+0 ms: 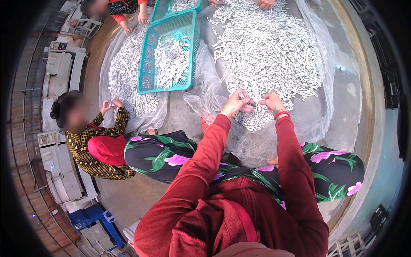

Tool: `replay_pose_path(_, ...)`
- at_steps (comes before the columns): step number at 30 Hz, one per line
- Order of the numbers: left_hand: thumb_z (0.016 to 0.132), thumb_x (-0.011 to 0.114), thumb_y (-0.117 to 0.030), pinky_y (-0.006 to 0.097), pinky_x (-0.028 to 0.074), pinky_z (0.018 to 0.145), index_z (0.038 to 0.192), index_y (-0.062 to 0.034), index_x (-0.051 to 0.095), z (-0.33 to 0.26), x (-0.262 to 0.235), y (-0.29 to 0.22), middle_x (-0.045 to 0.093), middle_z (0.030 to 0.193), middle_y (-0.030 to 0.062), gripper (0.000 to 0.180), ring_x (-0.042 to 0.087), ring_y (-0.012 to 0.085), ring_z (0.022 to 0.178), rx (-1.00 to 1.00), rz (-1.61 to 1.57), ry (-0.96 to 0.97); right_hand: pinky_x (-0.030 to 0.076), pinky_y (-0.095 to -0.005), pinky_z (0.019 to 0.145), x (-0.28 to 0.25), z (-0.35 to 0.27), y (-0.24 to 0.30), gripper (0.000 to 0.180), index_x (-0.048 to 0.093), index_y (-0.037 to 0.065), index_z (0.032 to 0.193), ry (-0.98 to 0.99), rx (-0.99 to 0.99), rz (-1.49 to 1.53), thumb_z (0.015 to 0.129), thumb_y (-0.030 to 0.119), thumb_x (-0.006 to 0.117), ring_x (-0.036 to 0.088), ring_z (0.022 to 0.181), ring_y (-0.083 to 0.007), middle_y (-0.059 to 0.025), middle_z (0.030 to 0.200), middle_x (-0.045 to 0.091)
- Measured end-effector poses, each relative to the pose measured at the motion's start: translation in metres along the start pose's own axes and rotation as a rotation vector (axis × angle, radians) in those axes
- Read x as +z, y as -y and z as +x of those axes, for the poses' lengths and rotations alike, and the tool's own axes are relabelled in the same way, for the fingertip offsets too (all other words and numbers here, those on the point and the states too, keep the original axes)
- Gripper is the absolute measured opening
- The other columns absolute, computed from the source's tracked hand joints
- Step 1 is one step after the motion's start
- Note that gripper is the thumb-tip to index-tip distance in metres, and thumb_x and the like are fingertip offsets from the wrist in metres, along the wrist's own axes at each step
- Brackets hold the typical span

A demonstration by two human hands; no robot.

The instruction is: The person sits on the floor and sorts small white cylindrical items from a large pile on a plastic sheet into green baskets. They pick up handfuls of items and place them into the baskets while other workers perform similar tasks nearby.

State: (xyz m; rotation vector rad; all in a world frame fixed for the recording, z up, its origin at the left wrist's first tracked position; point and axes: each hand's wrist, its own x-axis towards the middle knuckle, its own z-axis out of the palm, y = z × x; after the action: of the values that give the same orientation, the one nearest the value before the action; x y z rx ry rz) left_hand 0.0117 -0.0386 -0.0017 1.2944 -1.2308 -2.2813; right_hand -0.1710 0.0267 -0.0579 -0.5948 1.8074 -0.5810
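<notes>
A broad pile of small white-grey cylindrical pieces [269, 51] lies in front of me on a thin translucent mesh sheet [257, 145]. Over the pile's near edge, my left hand [237, 104] is closed with its fingers curled; what they hold is too small to make out. Close by on the right, my right hand [272, 103] pinches a small white cylindrical piece between thumb and fingers, its tip pointing toward the left hand. A red beaded bracelet circles my right wrist.
Left of the pile stands a teal plastic basket [192, 64] partly filled with like pieces, another basket behind it. A second pile [128, 81] lies farther left, where a co-worker [96, 137] in yellow-and-black checks handles pieces. Other people's hands show at the top; machines [60, 167] line the left wall.
</notes>
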Motion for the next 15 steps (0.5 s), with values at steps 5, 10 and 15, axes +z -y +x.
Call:
replay_pose_path(5, 0.077, 0.062, -0.037, 0.038, 0.049, 0.072, 0.096, 0.0021, 0.048, 0.019, 0.006, 0.002, 0.060, 0.090, 0.0184, 0.046, 0.059, 0.0276, 0.084, 0.069, 0.712, -0.177, 0.045, -0.0333, 0.051, -0.018, -0.008, -0.009, 0.048, 0.053, 0.005, 0.103, 0.001, -0.075, 0.310, 0.060, 0.010, 0.074, 0.055, 0.068, -0.0171, -0.0042, 0.078, 0.057)
replay_pose_path(10, 0.074, 0.062, -0.040, 0.041, 0.045, 0.078, 0.092, 0.0024, 0.057, 0.036, 0.038, 0.019, 0.061, 0.089, 0.0215, 0.047, 0.058, 0.0333, 0.090, 0.140, 1.382, -0.254, 0.042, -0.0277, 0.055, -0.037, -0.004, -0.018, 0.048, 0.057, 0.002, 0.098, -0.162, -0.314, 0.173, 0.054, 0.007, 0.076, 0.054, 0.063, -0.0145, -0.0061, 0.072, 0.058)
replay_pose_path(15, 0.074, 0.061, -0.040, 0.040, 0.046, 0.076, 0.093, 0.0036, 0.057, 0.038, 0.026, 0.031, 0.060, 0.091, 0.0222, 0.048, 0.058, 0.0327, 0.089, 0.124, 1.380, -0.149, 0.042, -0.0273, 0.056, -0.029, -0.013, -0.005, 0.041, 0.059, -0.004, 0.091, -0.303, -0.287, 0.064, 0.061, 0.020, 0.073, 0.052, 0.058, -0.0137, -0.0066, 0.063, 0.057)
